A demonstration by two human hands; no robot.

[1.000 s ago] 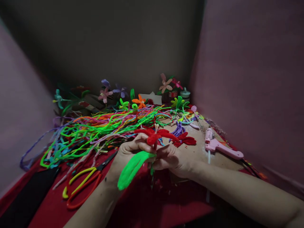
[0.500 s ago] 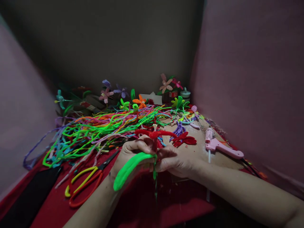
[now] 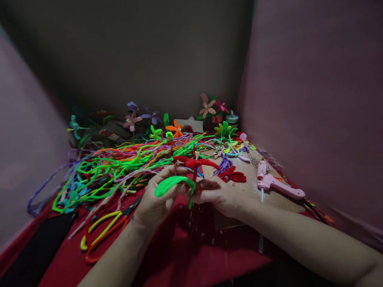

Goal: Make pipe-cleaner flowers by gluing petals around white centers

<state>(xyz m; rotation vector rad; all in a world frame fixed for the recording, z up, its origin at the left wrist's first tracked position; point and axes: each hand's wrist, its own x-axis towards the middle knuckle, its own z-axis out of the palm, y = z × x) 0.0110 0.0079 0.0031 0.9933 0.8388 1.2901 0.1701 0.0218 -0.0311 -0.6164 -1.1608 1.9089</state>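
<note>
A red pipe-cleaner flower with pale stamens stands upright between my hands on a thin stem. My right hand pinches this stem just below the bloom. From the stem a bright green pipe-cleaner leaf arches out to the left. My left hand is curled around the leaf, thumb beneath it and fingers behind; the leaf hides part of the grip. Below my fingers the green-wrapped lower stem hangs down.
Loose colourful pipe cleaners are heaped at the left. Scissors with red and yellow handles lie by my left forearm. Red petals and a pink glue gun rest on a board at the right. Finished flowers stand behind.
My left hand has shifted from the stem onto the leaf. The leaf's free end has risen from a drooping position and now arches higher. My right hand keeps the stem.
</note>
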